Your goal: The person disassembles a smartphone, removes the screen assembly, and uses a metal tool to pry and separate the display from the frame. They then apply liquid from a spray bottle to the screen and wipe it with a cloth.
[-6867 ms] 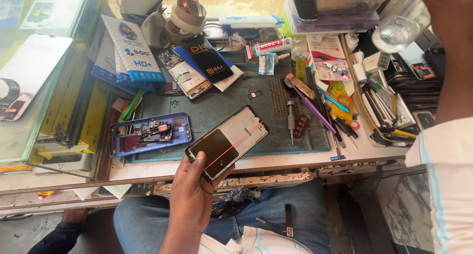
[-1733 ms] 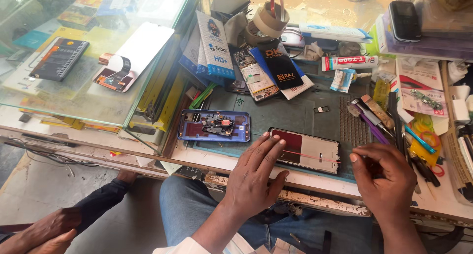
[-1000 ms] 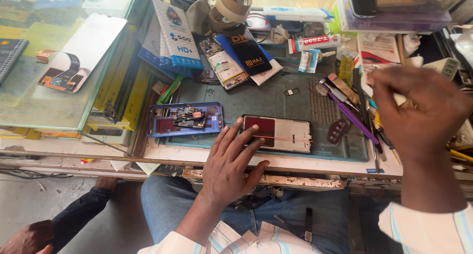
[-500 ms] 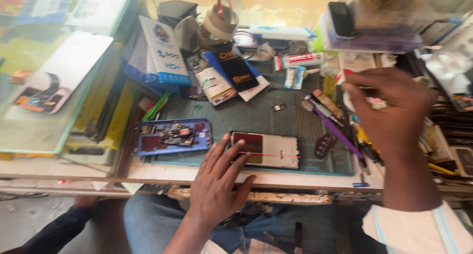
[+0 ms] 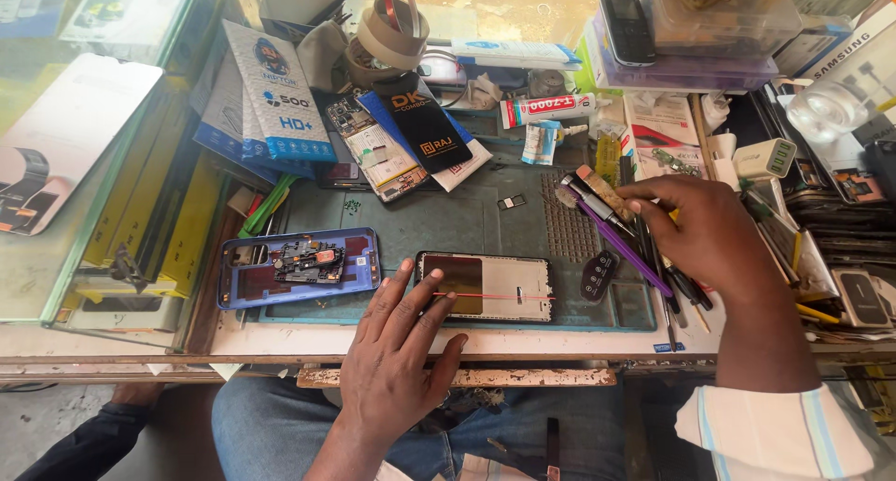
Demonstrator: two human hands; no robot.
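The left hand [image 5: 397, 350] lies palm down at the near edge of the dark green rubber work mat [image 5: 467, 229], fingers spread and nearly flat, holding nothing; its fingertips [image 5: 446, 301] rest on the left end of the rectangular phone display panel [image 5: 487, 287], which lies face down on the mat with a thin red line across its pale back. The right hand [image 5: 709, 234] hovers over the mat's right edge, fingers curled and pinched close together above a cluster of hand tools, among them a purple-handled tool [image 5: 621, 243] lying at a slant; whether the fingers actually grip one of them I cannot tell. A small dark oval piece [image 5: 597, 274] sits between the panel and this hand. Left of the panel, just beside the left hand, lies a blue phone frame with exposed circuit board [image 5: 299, 266]. Farther back stand blue and white flat packages [image 5: 275, 94], rolls of brown tape [image 5: 387, 33], a white tube with red print [image 5: 546, 110] and a black keypad phone [image 5: 625, 28] on a clear plastic box.
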